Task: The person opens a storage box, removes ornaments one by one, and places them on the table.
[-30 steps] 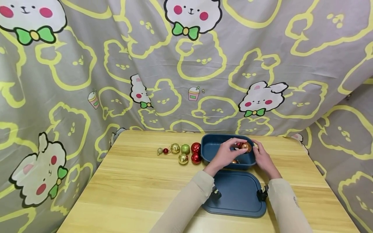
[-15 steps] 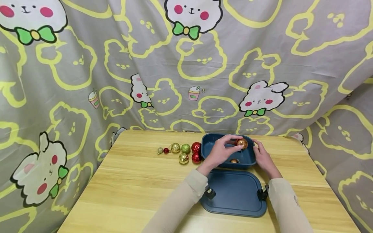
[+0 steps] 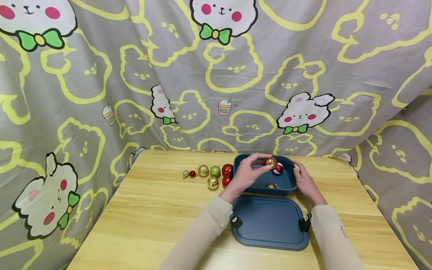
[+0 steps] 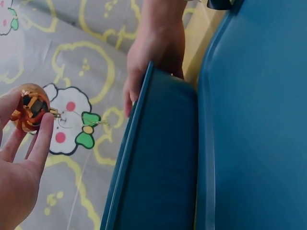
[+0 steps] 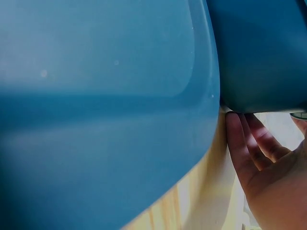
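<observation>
My left hand point(image 3: 248, 173) holds a shiny copper Christmas bauble point(image 3: 271, 162) between thumb and fingers, over the blue rectangular box point(image 3: 246, 183). In the left wrist view the bauble point(image 4: 29, 98) shows an orange-brown surface, with its gold hanger cap pointing right. Inside the box lie a red-and-white bauble point(image 3: 278, 168) and a small copper bauble point(image 3: 271, 185). My right hand point(image 3: 306, 183) rests against the box's right end. In the right wrist view its fingers point(image 5: 237, 139) lie extended along the outer wall.
A blue lid point(image 3: 270, 223) lies flat just in front of the box. Left of the box sit red baubles point(image 3: 227, 170), gold baubles point(image 3: 213, 183), a green bauble point(image 3: 215, 171) and two tiny ones. A patterned curtain point(image 3: 202, 82) hangs behind the wooden table point(image 3: 152, 225).
My left hand has moved left over the box with the copper bauble, uncovering the red-and-white bauble inside. My right hand has stayed at the box's right end.
</observation>
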Action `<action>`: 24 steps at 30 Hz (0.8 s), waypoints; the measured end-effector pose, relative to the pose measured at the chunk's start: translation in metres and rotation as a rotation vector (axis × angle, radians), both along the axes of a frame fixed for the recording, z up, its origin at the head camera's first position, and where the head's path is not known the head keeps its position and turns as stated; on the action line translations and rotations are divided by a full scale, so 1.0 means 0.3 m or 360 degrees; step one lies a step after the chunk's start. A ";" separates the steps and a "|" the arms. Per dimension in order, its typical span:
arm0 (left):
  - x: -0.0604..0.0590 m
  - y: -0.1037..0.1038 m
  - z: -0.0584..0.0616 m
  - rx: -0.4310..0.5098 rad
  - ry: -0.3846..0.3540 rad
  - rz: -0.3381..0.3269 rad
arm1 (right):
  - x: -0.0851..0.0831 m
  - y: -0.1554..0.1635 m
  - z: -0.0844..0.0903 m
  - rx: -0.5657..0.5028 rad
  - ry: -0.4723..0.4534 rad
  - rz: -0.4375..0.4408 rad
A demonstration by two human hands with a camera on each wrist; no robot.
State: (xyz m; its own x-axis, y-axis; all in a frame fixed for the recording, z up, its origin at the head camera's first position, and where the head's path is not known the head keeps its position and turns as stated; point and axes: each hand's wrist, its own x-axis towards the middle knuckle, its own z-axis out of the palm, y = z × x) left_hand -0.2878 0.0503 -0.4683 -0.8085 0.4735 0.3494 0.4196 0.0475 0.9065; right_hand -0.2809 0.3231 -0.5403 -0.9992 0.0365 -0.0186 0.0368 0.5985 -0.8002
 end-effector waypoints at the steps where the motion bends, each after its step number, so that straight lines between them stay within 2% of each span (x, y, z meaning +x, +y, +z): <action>1: -0.002 -0.008 -0.002 0.0001 0.0006 0.0003 | -0.001 0.000 -0.001 -0.0001 -0.0001 0.0000; 6: -0.009 -0.047 -0.010 0.0025 0.0014 0.0032 | -0.004 -0.003 -0.002 -0.0002 0.0001 -0.0002; 24: 0.010 -0.162 -0.032 0.0072 -0.0127 0.0066 | 0.002 -0.003 0.003 0.0003 -0.0025 -0.0001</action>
